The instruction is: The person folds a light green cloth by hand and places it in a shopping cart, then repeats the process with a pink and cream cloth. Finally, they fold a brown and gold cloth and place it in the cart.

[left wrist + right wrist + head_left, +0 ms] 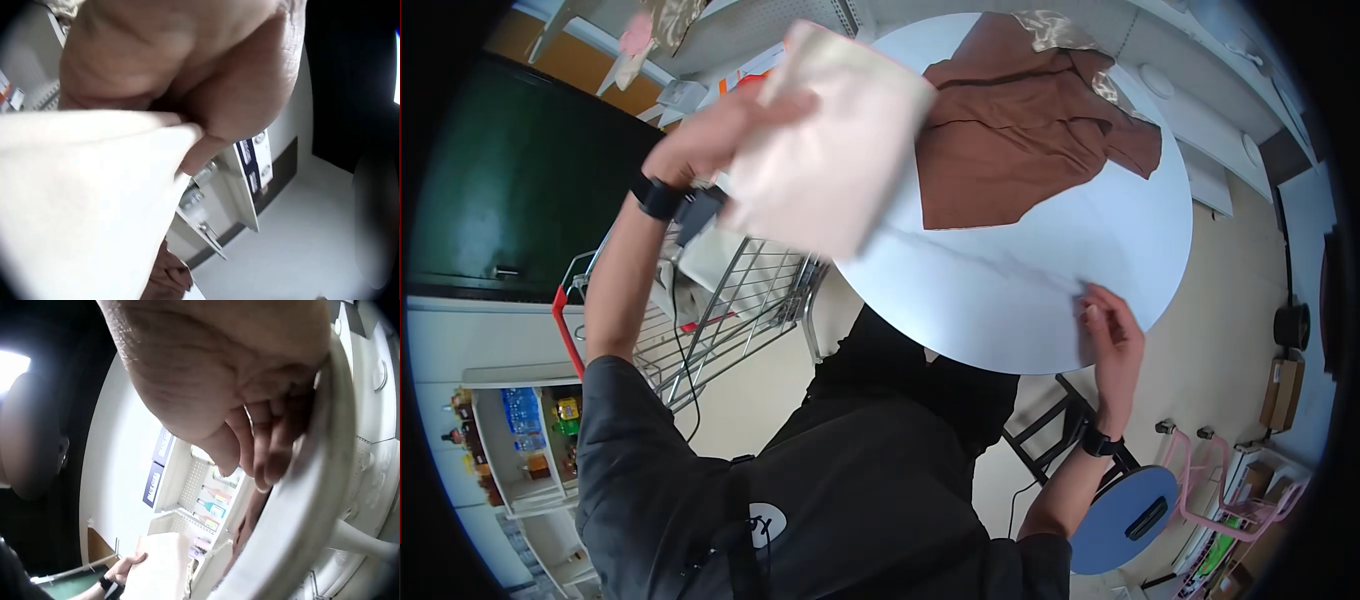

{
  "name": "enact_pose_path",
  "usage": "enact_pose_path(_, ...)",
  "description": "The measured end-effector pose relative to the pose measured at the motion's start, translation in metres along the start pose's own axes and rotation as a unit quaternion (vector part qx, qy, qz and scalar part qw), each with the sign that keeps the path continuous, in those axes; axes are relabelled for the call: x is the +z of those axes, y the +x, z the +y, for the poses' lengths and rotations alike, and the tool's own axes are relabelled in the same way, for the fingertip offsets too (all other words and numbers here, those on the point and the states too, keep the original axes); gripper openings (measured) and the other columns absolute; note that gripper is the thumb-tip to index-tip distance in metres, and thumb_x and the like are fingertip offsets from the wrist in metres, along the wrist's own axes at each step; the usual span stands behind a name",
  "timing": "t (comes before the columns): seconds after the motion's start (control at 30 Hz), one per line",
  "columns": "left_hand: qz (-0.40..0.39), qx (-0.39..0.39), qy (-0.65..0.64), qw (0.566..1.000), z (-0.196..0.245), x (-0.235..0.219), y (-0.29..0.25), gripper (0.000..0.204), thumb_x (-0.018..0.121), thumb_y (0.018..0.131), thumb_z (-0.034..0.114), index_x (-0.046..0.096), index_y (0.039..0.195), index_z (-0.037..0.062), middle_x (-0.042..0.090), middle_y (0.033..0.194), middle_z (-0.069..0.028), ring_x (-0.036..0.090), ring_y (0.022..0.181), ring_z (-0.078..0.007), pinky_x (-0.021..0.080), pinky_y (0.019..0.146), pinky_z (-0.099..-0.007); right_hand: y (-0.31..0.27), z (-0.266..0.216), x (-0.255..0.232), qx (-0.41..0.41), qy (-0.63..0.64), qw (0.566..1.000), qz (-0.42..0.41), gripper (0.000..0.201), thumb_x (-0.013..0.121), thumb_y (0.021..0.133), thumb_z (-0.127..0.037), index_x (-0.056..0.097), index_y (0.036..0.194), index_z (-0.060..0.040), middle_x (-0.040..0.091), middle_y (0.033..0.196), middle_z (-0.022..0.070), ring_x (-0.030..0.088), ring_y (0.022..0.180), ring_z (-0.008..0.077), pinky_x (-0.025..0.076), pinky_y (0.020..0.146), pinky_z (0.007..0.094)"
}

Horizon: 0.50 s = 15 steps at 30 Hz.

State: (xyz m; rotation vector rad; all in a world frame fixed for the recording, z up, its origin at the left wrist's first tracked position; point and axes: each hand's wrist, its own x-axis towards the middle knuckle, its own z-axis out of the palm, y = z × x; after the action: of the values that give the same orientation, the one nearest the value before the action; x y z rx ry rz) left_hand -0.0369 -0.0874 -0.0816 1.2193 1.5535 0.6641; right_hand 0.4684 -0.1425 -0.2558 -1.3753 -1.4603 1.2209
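My left hand (710,130) pinches a cream folded cloth (840,140) by its edge, raised at the left side of the round white table (1000,300). In the left wrist view the cloth (81,200) hangs from between thumb and fingers; in the head view it is blurred. A brown garment (1010,130) with shiny, satin-like patches (1055,30) lies spread on the far part of the table. My right hand (1115,330) rests at the table's near right edge, fingers loosely bent and holding nothing.
A wire shopping cart (720,310) with a red handle and pale items inside stands left of the table. A blue-topped stool (1125,520) and a pink metal frame (1230,490) are on the floor at the right. Shelves with bottles (525,420) stand at lower left.
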Motion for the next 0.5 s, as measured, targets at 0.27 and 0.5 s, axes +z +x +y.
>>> enact_pose_path(0.27, 0.270, 0.005, -0.262, 0.926, -0.115, -0.165, 0.058, 0.045, 0.058, 0.114, 0.027, 0.052, 0.149, -0.0007, 0.067, 0.141, -0.0172, 0.069, 0.128, -0.0315, 0.055, 0.115, -0.0485, -0.004, 0.020, 0.040, -0.054, -0.073, 0.990, 0.106, 0.017, 0.066, 0.107, -0.007, 0.080, 0.115, -0.0019, 0.074, 0.094, 0.0042, 0.063, 0.081, 0.0073, 0.046, 0.070, 0.0220)
enact_pose_path(0.5, 0.264, -0.050, -0.329, 0.905, -0.190, -0.187, 0.099, 0.049, 0.060, 0.113, 0.028, 0.051, 0.151, -0.0009, 0.063, 0.148, -0.0203, 0.064, 0.134, -0.0341, 0.050, 0.119, -0.0513, -0.003, 0.027, 0.044, -0.062, -0.102, 0.984, 0.130, 0.017, 0.067, 0.108, -0.009, 0.079, 0.114, 0.0007, 0.074, 0.091, 0.0049, 0.063, 0.081, 0.0085, 0.046, 0.071, 0.0237)
